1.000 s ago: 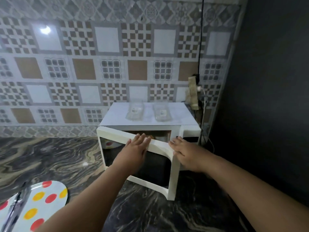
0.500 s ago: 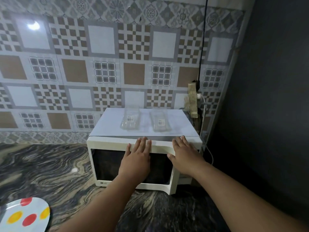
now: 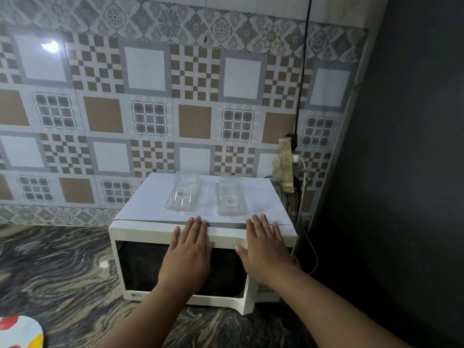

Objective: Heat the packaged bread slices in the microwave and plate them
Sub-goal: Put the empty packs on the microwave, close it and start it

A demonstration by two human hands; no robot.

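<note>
Pressing flat against the front of a white microwave (image 3: 140,237), both of a person's hands lie with fingers straight and close together, gripping nothing. The left hand (image 3: 188,254) covers the middle of the dark glass door (image 3: 140,267), its fingertips reaching the top edge of the oven. The right hand (image 3: 265,249) rests just beside it, over the door's right edge and the start of the control side, thumb pointing left; the two hands are near each other but not touching. The door sits flush with the oven front, shut. Whatever is inside cannot be made out through the dark glass, so the bread slices themselves are not visible. Two clear plastic packages stand side by side on the microwave's white top: the left package (image 3: 184,194) and the right package (image 3: 231,198), each with a small barcode label and, as far as the view allows, apparently empty. The microwave stands on a dark marbled counter (image 3: 57,267) against a patterned tile wall (image 3: 150,101). A white plate (image 3: 22,332) with red and yellow spots shows at the lower left corner, well apart from the oven. A black cable (image 3: 302,71) runs down the wall to a socket (image 3: 286,167) behind the oven's right corner.
</note>
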